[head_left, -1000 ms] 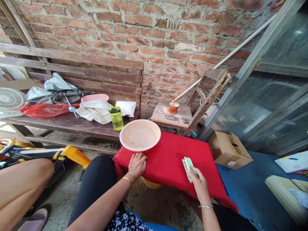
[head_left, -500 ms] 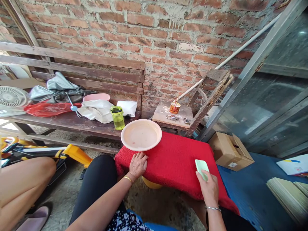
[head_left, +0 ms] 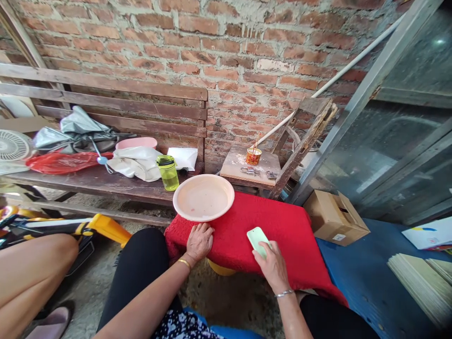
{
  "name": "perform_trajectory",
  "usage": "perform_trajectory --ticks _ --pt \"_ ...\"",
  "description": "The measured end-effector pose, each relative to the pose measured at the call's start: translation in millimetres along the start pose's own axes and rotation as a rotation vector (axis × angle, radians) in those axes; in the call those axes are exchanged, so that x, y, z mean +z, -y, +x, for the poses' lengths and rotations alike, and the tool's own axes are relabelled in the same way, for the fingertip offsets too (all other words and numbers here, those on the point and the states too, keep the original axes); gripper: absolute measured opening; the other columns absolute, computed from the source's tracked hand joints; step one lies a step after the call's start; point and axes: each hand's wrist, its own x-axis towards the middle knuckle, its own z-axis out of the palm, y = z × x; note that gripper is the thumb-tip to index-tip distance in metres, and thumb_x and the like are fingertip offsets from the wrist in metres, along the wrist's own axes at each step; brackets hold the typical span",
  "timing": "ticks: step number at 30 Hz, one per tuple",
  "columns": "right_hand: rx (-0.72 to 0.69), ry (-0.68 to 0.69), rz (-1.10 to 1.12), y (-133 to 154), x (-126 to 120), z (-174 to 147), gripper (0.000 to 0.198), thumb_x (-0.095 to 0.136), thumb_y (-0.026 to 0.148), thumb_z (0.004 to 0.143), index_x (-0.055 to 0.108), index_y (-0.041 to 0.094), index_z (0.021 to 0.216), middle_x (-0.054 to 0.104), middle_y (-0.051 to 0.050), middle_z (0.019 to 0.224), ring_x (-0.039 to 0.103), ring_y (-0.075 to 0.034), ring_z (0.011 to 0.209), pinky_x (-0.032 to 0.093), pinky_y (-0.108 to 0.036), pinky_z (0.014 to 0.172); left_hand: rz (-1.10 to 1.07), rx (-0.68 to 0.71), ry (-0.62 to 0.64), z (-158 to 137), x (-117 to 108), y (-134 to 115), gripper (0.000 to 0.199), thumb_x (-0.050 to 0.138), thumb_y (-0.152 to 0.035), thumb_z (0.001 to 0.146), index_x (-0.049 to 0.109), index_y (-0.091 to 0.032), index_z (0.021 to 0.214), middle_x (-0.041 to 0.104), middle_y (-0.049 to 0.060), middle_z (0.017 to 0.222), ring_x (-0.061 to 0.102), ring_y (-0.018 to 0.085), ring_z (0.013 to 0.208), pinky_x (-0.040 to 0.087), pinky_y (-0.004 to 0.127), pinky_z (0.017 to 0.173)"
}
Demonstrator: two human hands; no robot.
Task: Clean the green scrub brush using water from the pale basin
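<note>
My right hand (head_left: pixel 273 267) grips a mint-green phone (head_left: pixel 258 239) by its near end, over the red cloth (head_left: pixel 278 221). The cloth covers a low table in front of me. My left hand (head_left: pixel 199 241) lies on the cloth's near edge, fingers stretched out and holding nothing. Just beyond its fingertips stands a wide, pale pink basin (head_left: pixel 204 197); whether they touch its rim I cannot tell. A few small dark specks show inside the basin.
A wooden bench (head_left: pixel 141 186) at left bears a green bottle (head_left: pixel 168 175), bags and a fan (head_left: pixel 14 145). A small stool (head_left: pixel 233 165) holds a paper cup (head_left: pixel 253 156) and padlocks. At right are a cardboard box (head_left: pixel 335 216) and stacked sheets (head_left: pixel 416 285). Another person's bare leg (head_left: pixel 38 273) shows at left.
My right hand has moved left across the red cloth with the phone, closer to the basin. My left hand stays at the cloth's edge. The view has shifted slightly.
</note>
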Motion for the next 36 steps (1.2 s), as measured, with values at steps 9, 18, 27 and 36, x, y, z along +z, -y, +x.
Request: perform_trajectory --ticks 9,18,27,36 --pt "0.454 -0.302 -0.372 -84.6 -66.2 -1.8 0.059 0.046 0.066 0.085 0.073 0.019 0.110 0.059 -0.014 0.084 0.057 -0.034 0.092 0.048 -0.043 0.074 -0.020 -0.007 -0.008 0.5 0.0 -3.2 0.024 0.052 -0.017 0.089 0.072 -0.025 0.100 0.068 0.008 0.100 0.059 0.027 0.096 0.042 0.042 0.087" --pt "-0.140 -0.009 -0.115 32.4 24.8 -3.5 0.034 0.054 0.051 0.092 0.070 0.028 0.111 0.061 -0.009 0.102 0.060 -0.025 0.093 0.050 -0.036 0.082 -0.053 -0.028 0.000 0.7 -0.6 -2.4 0.026 0.053 -0.016 0.087 0.073 -0.026 0.100 0.067 0.008 0.100 0.059 0.027 0.097 0.042 0.043 0.088" --pt "0.402 -0.323 -0.369 -83.4 -64.4 -5.8 0.069 0.037 0.073 0.086 0.073 0.019 0.107 0.062 -0.016 0.085 0.055 -0.035 0.093 0.047 -0.046 0.079 -0.057 -0.020 -0.007 0.3 -2.5 -4.8 0.023 0.053 -0.017 0.088 0.072 -0.025 0.099 0.066 0.008 0.099 0.059 0.027 0.096 0.042 0.043 0.089" --pt "-0.108 -0.049 -0.005 30.9 19.3 -7.3 0.044 0.051 0.062 0.092 0.071 0.027 0.109 0.062 -0.009 0.101 0.060 -0.025 0.095 0.051 -0.038 0.087 -0.048 -0.024 -0.007 0.4 -0.7 -2.9 0.025 0.052 -0.016 0.088 0.072 -0.025 0.100 0.066 0.008 0.100 0.059 0.027 0.097 0.042 0.043 0.089"
